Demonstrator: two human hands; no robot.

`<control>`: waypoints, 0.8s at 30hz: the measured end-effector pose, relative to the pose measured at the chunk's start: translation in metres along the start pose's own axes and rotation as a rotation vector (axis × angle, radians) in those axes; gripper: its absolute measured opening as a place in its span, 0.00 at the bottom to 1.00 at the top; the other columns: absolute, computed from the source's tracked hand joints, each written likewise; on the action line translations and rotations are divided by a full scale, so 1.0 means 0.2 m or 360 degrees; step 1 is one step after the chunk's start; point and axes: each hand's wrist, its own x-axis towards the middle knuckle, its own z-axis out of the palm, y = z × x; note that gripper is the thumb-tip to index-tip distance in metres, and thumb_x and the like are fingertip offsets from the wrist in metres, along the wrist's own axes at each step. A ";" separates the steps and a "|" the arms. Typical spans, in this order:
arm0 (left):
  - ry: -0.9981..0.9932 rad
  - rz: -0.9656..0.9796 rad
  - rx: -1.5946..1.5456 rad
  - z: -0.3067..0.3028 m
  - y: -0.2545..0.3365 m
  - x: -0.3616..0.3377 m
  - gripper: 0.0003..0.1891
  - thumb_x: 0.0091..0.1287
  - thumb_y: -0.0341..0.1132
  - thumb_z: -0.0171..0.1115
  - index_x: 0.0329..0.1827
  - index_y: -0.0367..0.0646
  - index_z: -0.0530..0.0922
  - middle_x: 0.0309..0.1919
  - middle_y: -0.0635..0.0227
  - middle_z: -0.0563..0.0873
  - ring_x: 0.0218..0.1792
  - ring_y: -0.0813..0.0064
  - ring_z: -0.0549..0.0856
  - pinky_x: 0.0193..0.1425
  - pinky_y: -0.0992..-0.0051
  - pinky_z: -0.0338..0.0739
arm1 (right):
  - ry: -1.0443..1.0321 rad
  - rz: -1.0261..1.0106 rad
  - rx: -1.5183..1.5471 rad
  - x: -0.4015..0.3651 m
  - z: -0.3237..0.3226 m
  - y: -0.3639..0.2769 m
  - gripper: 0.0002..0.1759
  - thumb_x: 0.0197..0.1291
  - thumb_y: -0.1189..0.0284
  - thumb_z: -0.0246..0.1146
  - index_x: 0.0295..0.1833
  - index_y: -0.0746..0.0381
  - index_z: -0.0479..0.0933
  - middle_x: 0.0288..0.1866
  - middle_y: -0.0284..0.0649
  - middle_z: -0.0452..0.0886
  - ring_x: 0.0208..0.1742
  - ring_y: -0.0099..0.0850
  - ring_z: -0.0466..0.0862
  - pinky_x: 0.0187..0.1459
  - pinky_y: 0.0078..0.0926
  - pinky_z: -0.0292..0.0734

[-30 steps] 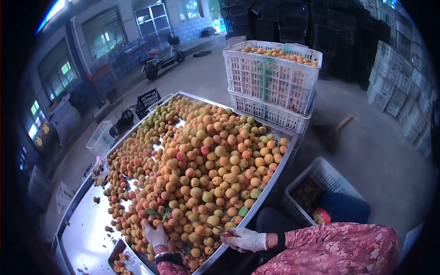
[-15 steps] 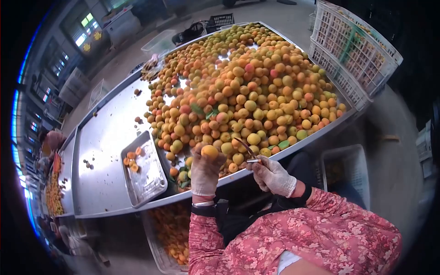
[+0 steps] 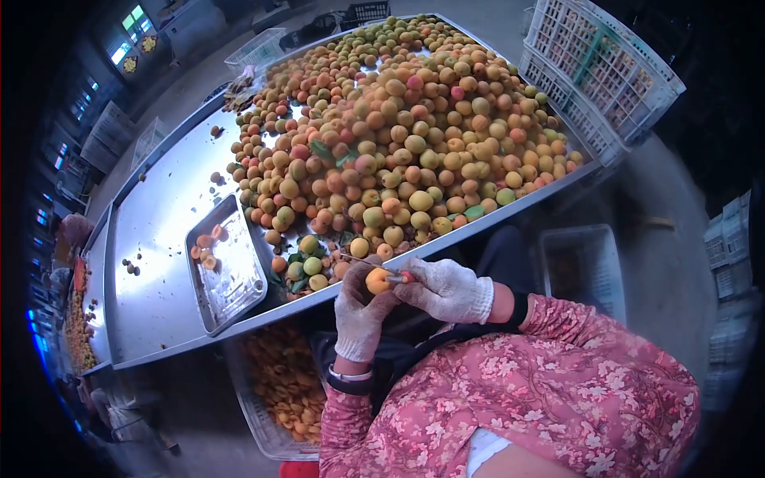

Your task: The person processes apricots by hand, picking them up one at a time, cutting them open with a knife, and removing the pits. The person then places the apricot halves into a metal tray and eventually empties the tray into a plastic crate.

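Note:
A yellow-orange apricot point(image 3: 378, 280) is held in the gloved fingers of my left hand point(image 3: 361, 312), just past the table's front edge. My right hand point(image 3: 446, 291), also gloved, is closed on a small knife point(image 3: 401, 278) with a reddish handle, its metal part touching the fruit's right side. Both hands are close together. Beyond them a large heap of apricots point(image 3: 446, 135) covers much of the metal table point(image 3: 159, 263). On the left, a metal tray point(image 3: 239, 279) holds several cut apricot pieces point(image 3: 205, 245).
Below the table edge stands a crate point(image 3: 267, 446) of cut apricots. An empty-looking plastic bin point(image 3: 613, 279) is at the right. Stacked white crates point(image 3: 606, 72) stand at the back right. Another fruit pile point(image 3: 80, 327) lies far left, near a person point(image 3: 76, 231).
My right hand has moved left, bringing the knife against the apricot in my left hand. The whole view has shifted slightly, so the table appears higher and further left.

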 end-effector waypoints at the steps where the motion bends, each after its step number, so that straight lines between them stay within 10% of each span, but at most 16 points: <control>1: -0.0025 0.0021 0.0074 0.00 -0.01 -0.01 0.28 0.59 0.24 0.69 0.64 0.35 0.70 0.53 0.64 0.80 0.52 0.76 0.81 0.57 0.76 0.78 | 0.0025 -0.0030 0.0002 -0.01 0.00 0.00 0.17 0.69 0.59 0.58 0.45 0.64 0.72 0.31 0.51 0.80 0.37 0.52 0.83 0.35 0.42 0.75; 13: -0.0179 0.0243 0.0747 -0.04 -0.08 -0.12 0.26 0.63 0.27 0.68 0.65 0.33 0.71 0.51 0.64 0.82 0.50 0.77 0.82 0.57 0.76 0.78 | -0.0298 0.0177 -0.0087 -0.09 -0.03 -0.01 0.15 0.69 0.61 0.58 0.39 0.62 0.69 0.24 0.46 0.79 0.30 0.49 0.83 0.30 0.40 0.74; 16: -0.0102 0.0315 0.0854 0.01 -0.07 -0.15 0.23 0.58 0.33 0.72 0.56 0.37 0.77 0.46 0.55 0.85 0.46 0.60 0.86 0.52 0.70 0.80 | -0.0318 0.0196 -0.0033 -0.13 -0.02 0.01 0.14 0.69 0.62 0.58 0.40 0.62 0.70 0.24 0.46 0.79 0.30 0.49 0.83 0.30 0.38 0.73; 24: -0.0119 0.0236 0.0981 0.01 -0.07 -0.21 0.22 0.60 0.28 0.70 0.57 0.34 0.76 0.48 0.61 0.85 0.48 0.74 0.84 0.54 0.75 0.79 | -0.0373 0.0167 0.0178 -0.13 0.04 0.07 0.16 0.71 0.62 0.54 0.40 0.65 0.72 0.24 0.41 0.77 0.26 0.37 0.80 0.29 0.30 0.71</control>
